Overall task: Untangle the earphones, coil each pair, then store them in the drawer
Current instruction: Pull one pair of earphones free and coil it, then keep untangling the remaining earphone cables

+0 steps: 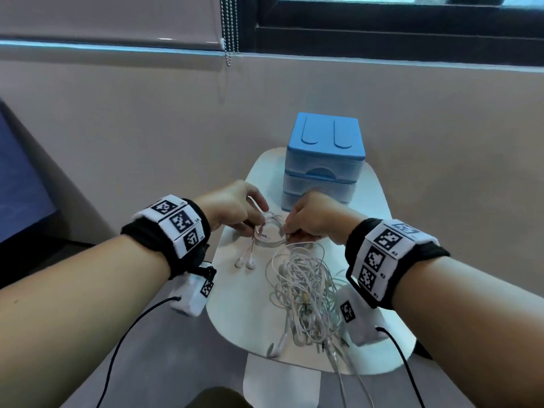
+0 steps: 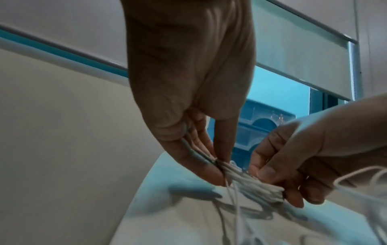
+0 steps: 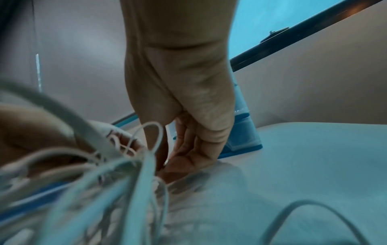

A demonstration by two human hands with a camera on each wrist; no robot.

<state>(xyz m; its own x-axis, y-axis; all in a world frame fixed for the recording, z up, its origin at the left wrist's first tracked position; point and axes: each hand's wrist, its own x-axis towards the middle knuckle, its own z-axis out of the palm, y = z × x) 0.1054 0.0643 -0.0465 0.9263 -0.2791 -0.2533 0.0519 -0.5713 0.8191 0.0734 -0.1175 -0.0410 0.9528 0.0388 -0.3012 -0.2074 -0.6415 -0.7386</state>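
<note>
1. The left hand (image 1: pixel 232 206) and right hand (image 1: pixel 312 219) pinch opposite sides of one coiled pair (image 1: pixel 270 235) just in front of the drawer unit (image 1: pixel 322 163) — presumably to keep the loops from springing apart.
2. Its earbuds (image 1: pixel 245 262) hang loose nearer the person, left out of the winding.
3. The tangled earphones (image 1: pixel 309 293) lie further in front of the unit, waiting.
4. The unit's drawers look closed — so one hand must let go first.

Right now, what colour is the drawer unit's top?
Light blue; the drawer unit shows best in the head view.
</note>
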